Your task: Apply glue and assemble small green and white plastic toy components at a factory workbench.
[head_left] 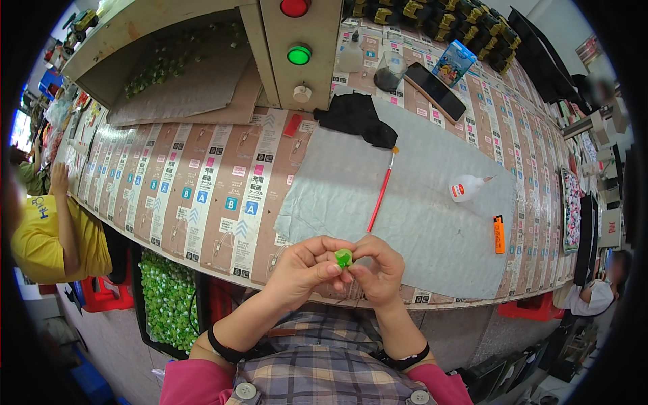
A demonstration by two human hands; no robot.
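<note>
Co-worker (61, 236) in yellow shirt at far left, arm by the table edge, red stool (108, 295) below. Next, black crate (138, 310) under table edge, filled with small green and white pieces (167, 297). Above it, beige metal housing (283, 77) on the tabletop (135, 169), which is covered in printed brown-and-white packaging sheet; more small green pieces (158, 71) inside, on cardboard. Housing front carries red light (294, 7), green light (299, 54) and white knob (302, 93), top to bottom; small red object (292, 125) lies near its base. Person's left hand (300, 273), front centre: thumb and index finger clamped on a small green piece (343, 258). Piece sits between both hands, raised in front of the plaid apron (304, 371). White squeeze bottle (352, 54) upright at the back, black cloth (358, 118) crumpled in front of it. Right hand (379, 270): thumb and index finger pinched on the piece's right side. Red-handled brush (381, 196) lies beyond that hand on a grey sheet (439, 250), tip by the cloth. Dark-bottomed clear cup (389, 71) at the back, then smartphone (435, 92) lying flat, blue box (454, 63) just beside it. White glue bottle (466, 187) on its side on the sheet, nozzle pointing right; orange strip (499, 234) nearer the front. Far right: tray (570, 209) of multicoloured pieces, another person (594, 297) in white.
</note>
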